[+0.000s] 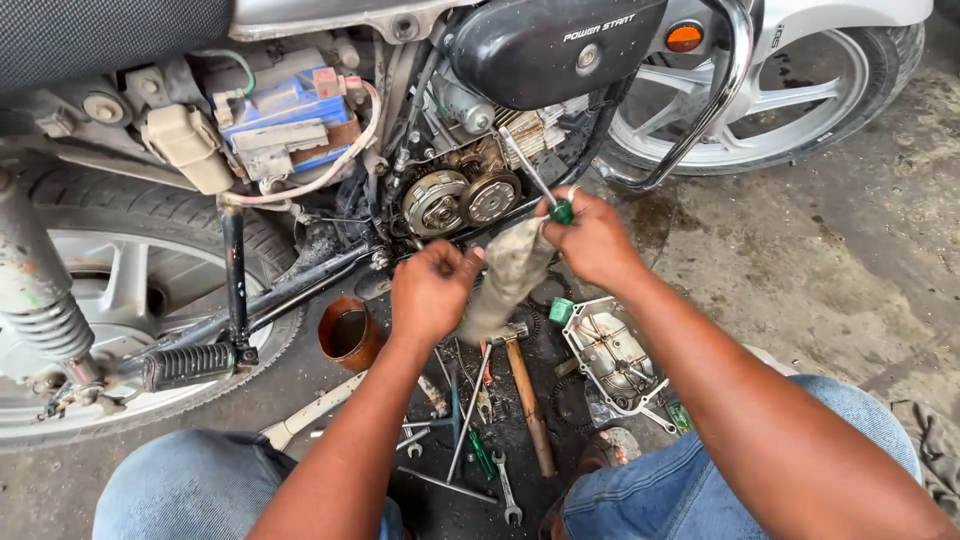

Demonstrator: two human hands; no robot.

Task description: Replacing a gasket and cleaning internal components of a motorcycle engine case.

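Both bare forearms reach forward from the bent knees, converging ahead of the body. The left hand point(430, 290) is curled shut, knuckles up. The right hand point(592, 240), slightly higher, is clenched in a fist.

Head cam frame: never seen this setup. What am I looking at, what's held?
One camera, worn on the person's head, looks down at their own bare arms and knees. They crouch beside a motorcycle whose side cover is off, so round clutch parts show. The right hand grips a green-handled screwdriver pointed at the engine. The left hand holds a dirty rag. On the oily floor lie a hammer, spanners, the removed engine cover and an orange cup.
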